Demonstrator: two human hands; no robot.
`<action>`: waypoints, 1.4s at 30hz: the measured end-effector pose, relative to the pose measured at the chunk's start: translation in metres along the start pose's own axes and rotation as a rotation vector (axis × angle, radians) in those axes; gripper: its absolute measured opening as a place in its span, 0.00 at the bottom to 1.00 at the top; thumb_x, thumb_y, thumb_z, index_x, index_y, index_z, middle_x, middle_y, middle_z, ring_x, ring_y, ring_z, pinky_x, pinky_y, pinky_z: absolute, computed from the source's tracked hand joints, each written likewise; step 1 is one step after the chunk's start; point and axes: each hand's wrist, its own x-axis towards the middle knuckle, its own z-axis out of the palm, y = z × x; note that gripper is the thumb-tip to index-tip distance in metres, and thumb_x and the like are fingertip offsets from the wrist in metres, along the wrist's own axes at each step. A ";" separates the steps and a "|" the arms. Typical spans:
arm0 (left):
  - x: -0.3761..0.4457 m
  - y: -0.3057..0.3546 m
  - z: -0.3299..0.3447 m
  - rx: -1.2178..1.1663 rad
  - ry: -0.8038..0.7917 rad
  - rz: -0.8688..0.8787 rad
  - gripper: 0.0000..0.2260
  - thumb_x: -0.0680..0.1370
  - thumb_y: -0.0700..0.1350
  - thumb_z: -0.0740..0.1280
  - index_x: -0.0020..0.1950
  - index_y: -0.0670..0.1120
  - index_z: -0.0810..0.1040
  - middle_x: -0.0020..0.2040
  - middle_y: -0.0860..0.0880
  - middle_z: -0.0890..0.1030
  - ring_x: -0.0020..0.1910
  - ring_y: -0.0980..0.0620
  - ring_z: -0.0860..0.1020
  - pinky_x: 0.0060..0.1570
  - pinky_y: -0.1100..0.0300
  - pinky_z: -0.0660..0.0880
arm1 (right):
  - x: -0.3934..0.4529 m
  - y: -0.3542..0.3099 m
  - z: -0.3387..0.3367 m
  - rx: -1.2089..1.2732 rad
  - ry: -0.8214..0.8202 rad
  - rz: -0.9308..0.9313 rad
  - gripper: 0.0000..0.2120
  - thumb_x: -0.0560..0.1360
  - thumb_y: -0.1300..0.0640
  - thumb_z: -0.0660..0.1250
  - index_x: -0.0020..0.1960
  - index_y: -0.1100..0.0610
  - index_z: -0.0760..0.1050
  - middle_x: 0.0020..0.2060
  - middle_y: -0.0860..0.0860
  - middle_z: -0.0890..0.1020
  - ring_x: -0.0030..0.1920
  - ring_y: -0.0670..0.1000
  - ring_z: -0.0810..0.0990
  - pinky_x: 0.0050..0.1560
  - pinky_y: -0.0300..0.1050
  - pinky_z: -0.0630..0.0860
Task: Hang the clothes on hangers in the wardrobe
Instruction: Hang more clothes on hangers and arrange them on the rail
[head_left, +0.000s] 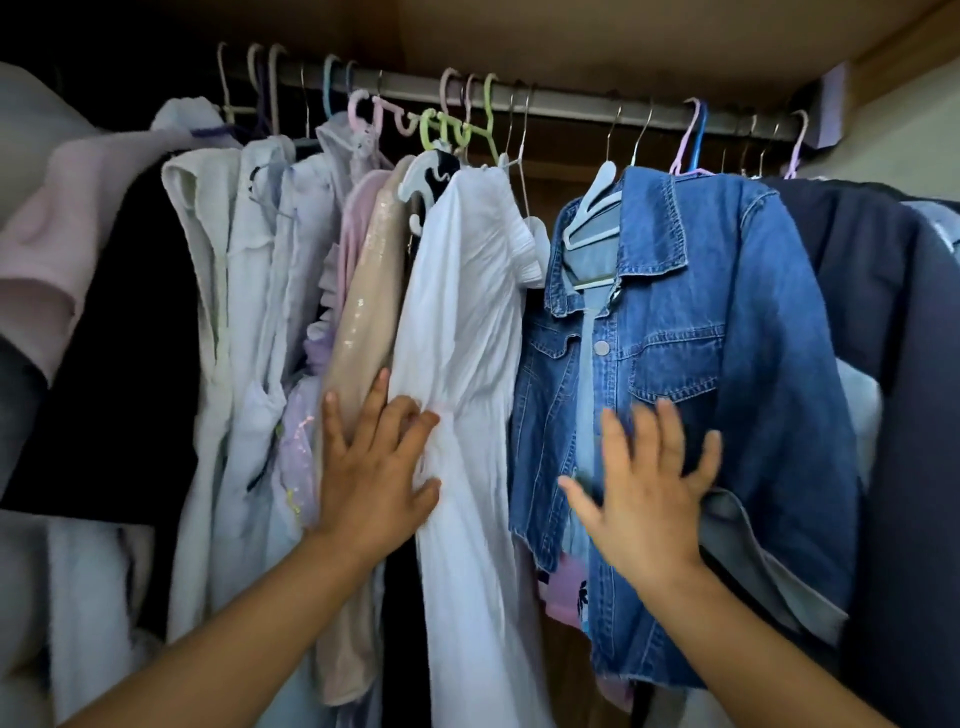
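Hands spread flat, the left hand (375, 467) pressing the white dress (467, 332) and the right hand (647, 499) the denim jacket (691, 364) on the rail (571, 104), apparently parting a gap; the next move calls for a hangered garment.

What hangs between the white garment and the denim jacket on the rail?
In the head view, only a narrow gap showing the wardrobe's dark back separates the white garment from the denim jacket, with bare wire hangers above.

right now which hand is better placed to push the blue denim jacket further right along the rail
Right. The right hand is spread open over the blue denim jacket; the left hand rests flat against the white garment.
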 end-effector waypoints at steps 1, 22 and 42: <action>0.000 0.001 0.001 -0.006 0.019 0.000 0.26 0.65 0.55 0.59 0.60 0.47 0.75 0.60 0.48 0.71 0.73 0.43 0.58 0.71 0.44 0.33 | 0.003 -0.008 0.006 -0.012 -0.027 -0.081 0.35 0.70 0.37 0.54 0.68 0.58 0.66 0.67 0.62 0.68 0.70 0.63 0.60 0.68 0.68 0.44; -0.004 -0.028 0.018 -0.052 0.044 0.004 0.25 0.68 0.56 0.60 0.64 0.50 0.71 0.62 0.51 0.69 0.73 0.46 0.58 0.69 0.43 0.33 | 0.034 0.096 0.138 -0.697 -0.698 -0.486 0.39 0.74 0.29 0.46 0.76 0.49 0.40 0.75 0.53 0.36 0.72 0.63 0.29 0.48 0.63 0.15; -0.041 0.043 -0.022 -0.110 -0.075 0.104 0.31 0.70 0.64 0.59 0.71 0.53 0.64 0.74 0.50 0.63 0.73 0.47 0.58 0.69 0.39 0.42 | -0.042 0.039 0.019 0.964 -0.092 -0.109 0.23 0.71 0.50 0.65 0.61 0.62 0.76 0.65 0.56 0.72 0.65 0.47 0.68 0.69 0.33 0.59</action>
